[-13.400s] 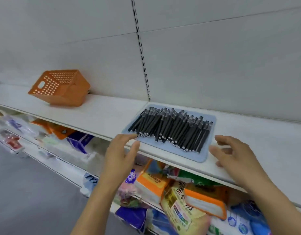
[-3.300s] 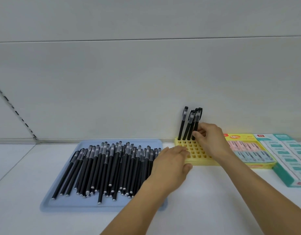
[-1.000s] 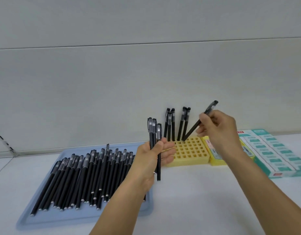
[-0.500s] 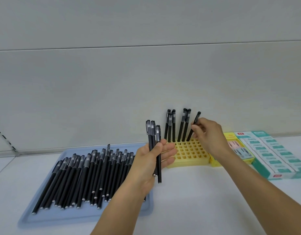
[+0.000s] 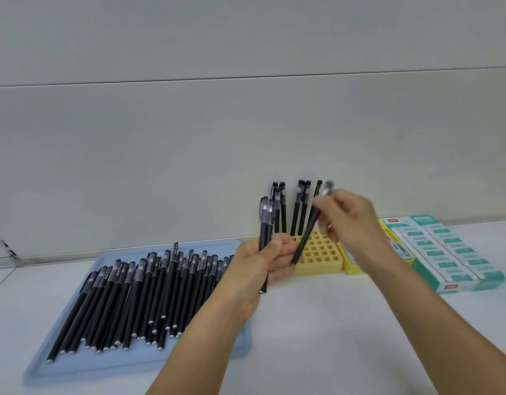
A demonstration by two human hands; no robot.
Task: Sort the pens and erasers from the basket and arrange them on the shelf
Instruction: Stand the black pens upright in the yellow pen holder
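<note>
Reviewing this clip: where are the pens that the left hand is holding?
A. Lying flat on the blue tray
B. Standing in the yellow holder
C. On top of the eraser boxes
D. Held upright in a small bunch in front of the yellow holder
D: the left hand grips a small bunch of pens upright, in front of the yellow holder.

Black pens (image 5: pixel 137 297) lie on a blue tray; others stand upright (image 5: pixel 280 209) in a yellow holder (image 5: pixel 320 256).

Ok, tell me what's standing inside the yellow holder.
Six black pens stand upright in the back row of the yellow holder; the front holes in view are empty. The right hand and its tilted pen hide the holder's right rear corner.
</note>
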